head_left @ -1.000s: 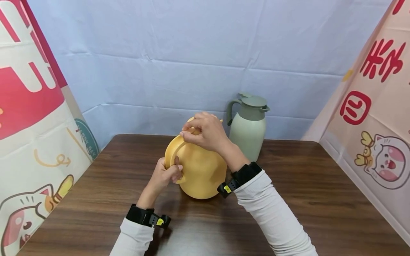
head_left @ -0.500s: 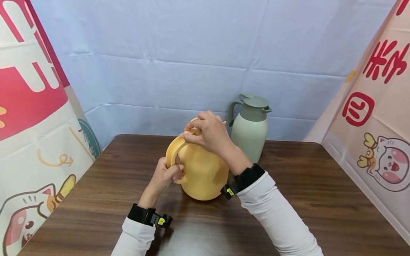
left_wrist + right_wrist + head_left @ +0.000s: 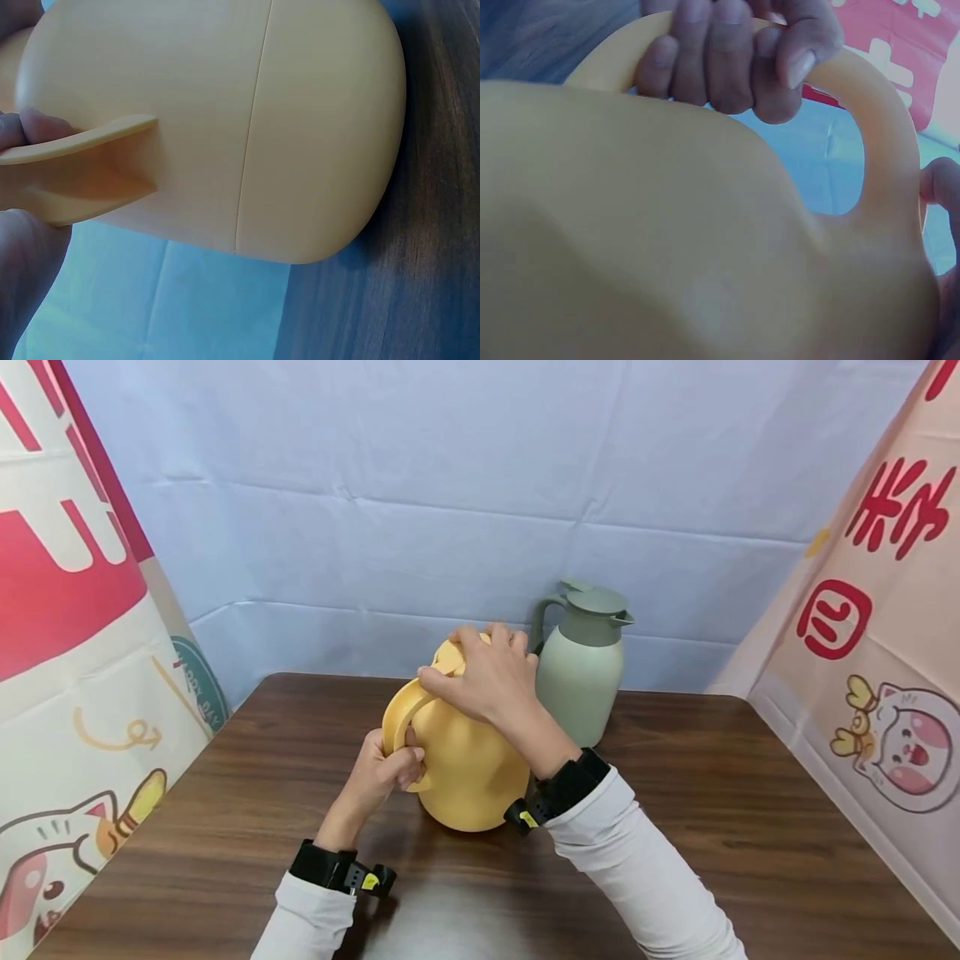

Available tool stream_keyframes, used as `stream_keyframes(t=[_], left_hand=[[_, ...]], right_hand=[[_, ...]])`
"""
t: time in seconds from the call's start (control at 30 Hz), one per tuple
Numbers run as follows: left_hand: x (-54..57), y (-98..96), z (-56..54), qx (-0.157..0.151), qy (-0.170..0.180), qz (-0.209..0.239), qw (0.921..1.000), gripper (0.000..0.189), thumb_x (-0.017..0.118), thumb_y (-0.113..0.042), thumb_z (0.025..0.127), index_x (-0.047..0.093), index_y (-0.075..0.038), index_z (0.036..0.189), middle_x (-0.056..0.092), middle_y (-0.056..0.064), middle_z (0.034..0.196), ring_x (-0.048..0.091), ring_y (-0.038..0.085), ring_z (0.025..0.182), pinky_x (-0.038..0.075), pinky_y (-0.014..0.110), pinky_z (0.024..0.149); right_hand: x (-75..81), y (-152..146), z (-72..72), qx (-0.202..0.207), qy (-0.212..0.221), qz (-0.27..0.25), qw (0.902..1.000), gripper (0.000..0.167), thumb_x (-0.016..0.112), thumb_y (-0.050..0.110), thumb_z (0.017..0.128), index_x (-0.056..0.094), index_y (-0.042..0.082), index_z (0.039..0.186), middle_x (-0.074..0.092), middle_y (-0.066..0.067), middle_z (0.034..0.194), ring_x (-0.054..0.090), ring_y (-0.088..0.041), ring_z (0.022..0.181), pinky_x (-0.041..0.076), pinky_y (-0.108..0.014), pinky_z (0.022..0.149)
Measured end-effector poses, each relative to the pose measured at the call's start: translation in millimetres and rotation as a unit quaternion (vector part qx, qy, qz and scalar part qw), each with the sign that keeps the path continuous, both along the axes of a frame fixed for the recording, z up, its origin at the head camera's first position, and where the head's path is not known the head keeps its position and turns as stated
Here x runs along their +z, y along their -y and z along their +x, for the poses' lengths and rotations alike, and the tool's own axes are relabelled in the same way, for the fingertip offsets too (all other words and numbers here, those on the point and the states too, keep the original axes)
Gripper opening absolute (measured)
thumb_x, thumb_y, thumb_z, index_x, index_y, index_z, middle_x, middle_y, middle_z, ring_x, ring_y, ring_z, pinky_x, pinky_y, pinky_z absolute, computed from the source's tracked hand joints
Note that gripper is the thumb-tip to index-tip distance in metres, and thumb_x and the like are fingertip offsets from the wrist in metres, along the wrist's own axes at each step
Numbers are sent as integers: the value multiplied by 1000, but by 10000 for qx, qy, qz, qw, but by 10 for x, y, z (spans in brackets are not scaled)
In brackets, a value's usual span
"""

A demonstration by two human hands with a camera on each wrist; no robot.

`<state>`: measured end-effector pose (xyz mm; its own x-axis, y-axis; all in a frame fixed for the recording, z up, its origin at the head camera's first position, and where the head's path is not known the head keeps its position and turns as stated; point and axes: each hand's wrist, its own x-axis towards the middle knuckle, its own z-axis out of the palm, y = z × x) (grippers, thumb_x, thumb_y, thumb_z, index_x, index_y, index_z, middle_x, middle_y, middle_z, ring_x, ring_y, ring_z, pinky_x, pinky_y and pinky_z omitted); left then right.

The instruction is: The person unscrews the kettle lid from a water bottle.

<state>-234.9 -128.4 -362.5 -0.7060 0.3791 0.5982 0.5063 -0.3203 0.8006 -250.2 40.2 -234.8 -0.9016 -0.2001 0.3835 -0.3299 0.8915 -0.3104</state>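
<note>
Right grip [image 3: 489,677] has widened atop yellow jug [image 3: 474,772] (left grip [image 3: 386,770] holds handle [image 3: 400,714]).

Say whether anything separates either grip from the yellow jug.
Nothing visible does: the left grip holds the yellow jug by its handle, the right grip touches its top. The green jug stands behind, not between.

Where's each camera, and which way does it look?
Head: on the head, facing forward and down at a rounded yellow jug and brown wood-grain table; left hand, right hand and white sleeves show.
Left wrist: on that wrist, facing the jug's side and curved yellow handle; part of the left hand shows.
Right wrist: on that wrist, facing across the jug toward that handle; both hands partly show.
Both wrist views share the jug and handle.
</note>
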Motion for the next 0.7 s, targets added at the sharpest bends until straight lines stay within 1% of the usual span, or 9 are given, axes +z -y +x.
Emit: stream_keyframes(t=[0.07, 0.13, 0.33, 0.5, 0.7], left_hand=[[-3, -4, 2, 24, 32, 39, 10000, 20, 46, 5, 85, 40, 3, 67, 33, 11, 46, 32, 24, 39, 33, 33, 42], [-5, -7, 0, -2, 23, 81, 10000, 20, 45, 5, 85, 39, 3, 66, 33, 10, 46, 32, 23, 39, 33, 33, 42], [-1, -23, -13, -101, -75, 213, 9997, 22, 44, 5, 86, 39, 1, 65, 31, 11, 43, 28, 26, 35, 31, 34, 40], [-14, -56, -12, -211, -93, 347, 9991, 23, 42, 6, 85, 38, 0, 64, 31, 9, 42, 25, 27, 32, 28, 33, 36], [6, -70, -1, -260, -111, 446, 9986, 24, 39, 8, 83, 37, -4, 62, 31, 5, 41, 24, 24, 31, 25, 31, 34]], right_hand=[[3, 3, -5, -38, 88, -14, 10000, 68, 49, 72, 73, 54, 26, 123, 43, -12, 126, 37, -33, 110, 32, -47, 78], [-4, 1, -12, -42, 67, -35, 10000, 70, 50, 73, 71, 53, 26, 123, 44, -11, 124, 38, -32, 108, 32, -46, 78], [-29, -1, -30, 97, -205, -53, 9997, 58, 50, 63, 72, 55, 24, 116, 47, -10, 117, 39, -33, 99, 28, -47, 75], [-40, -26, -61, 267, -487, 90, 9984, 54, 50, 61, 71, 56, 24, 111, 49, -9, 110, 42, -33, 94, 26, -48, 75], [-33, -43, -73, 531, -797, 153, 9953, 53, 49, 60, 71, 58, 23, 107, 51, -5, 98, 42, -31, 86, 27, -44, 73]])
